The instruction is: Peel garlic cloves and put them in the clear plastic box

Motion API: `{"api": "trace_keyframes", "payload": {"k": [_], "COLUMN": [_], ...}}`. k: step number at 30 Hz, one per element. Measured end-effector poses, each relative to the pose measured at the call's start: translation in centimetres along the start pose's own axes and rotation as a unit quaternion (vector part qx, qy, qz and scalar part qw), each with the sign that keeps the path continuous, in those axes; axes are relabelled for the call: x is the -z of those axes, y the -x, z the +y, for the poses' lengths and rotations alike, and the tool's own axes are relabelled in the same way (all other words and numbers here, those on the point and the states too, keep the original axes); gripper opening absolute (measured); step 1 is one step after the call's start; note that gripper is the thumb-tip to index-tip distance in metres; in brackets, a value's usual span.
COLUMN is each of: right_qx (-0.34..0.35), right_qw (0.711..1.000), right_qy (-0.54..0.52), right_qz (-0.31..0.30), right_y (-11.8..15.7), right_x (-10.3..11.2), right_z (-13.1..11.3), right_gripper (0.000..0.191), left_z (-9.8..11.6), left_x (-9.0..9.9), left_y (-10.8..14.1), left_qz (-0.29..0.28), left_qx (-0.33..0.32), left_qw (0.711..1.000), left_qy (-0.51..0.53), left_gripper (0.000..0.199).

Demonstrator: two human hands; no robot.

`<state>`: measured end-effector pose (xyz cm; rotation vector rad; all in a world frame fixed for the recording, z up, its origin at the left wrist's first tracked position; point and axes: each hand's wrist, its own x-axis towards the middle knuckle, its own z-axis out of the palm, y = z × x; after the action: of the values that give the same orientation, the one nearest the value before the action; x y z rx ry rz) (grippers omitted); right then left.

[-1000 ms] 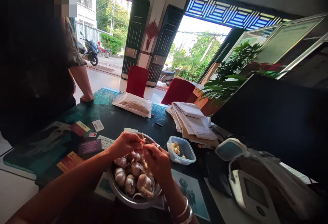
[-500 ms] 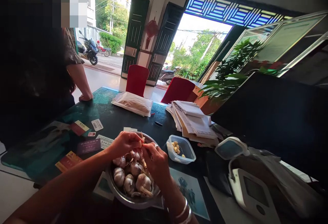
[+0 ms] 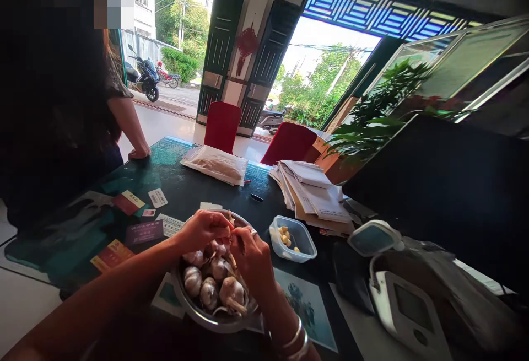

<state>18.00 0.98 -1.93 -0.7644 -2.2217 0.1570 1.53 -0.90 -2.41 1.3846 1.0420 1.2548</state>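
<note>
My left hand (image 3: pixel 209 229) and my right hand (image 3: pixel 253 251) meet over a metal bowl (image 3: pixel 210 325), fingertips pinched together. Between them is a small piece of what looks like a garlic clove, mostly covered by the fingers. Several whole garlic bulbs (image 3: pixel 209 294) fill the bowl, with loose papery skins among them. To the right of my right hand stands a clear plastic container (image 3: pixel 305 252) holding a few peeled garlic cloves (image 3: pixel 284 236).
Cards (image 3: pixel 144 232) lie left of the bowl. Farther back are a wrapped package (image 3: pixel 215 165) and stacked papers (image 3: pixel 312 190). A white device (image 3: pixel 413 306) and dark monitor (image 3: pixel 433 184) stand right. Another person's hand (image 3: pixel 139 152) rests on the table's far left edge.
Both hands keep pinching above the bowl with only slight finger movement. The view has shifted a little; the containers stay where they were on the table.
</note>
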Motion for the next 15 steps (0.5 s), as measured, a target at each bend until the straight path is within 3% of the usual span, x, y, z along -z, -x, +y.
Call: {"api": "trace_keyframes", "payload": {"k": [10, 15], "right_qx": [-0.007, -0.007], "right_qw": [0.999, 1.0], "right_qy": [-0.037, 0.0], "right_qz": [0.01, 0.015], "right_y": [0.06, 0.07], "right_x": [-0.16, -0.34], "right_z": [0.23, 0.36], "right_gripper": [0.013, 0.015], "left_z": [-0.09, -0.25], "left_x": [-0.08, 0.01], "left_y": [-0.24, -0.27], "left_qz": [0.016, 0.007], "left_qx": [-0.009, -0.019], "left_qw": [0.999, 1.0], "left_qy": [0.048, 0.022], "left_gripper": [0.025, 0.025]}}
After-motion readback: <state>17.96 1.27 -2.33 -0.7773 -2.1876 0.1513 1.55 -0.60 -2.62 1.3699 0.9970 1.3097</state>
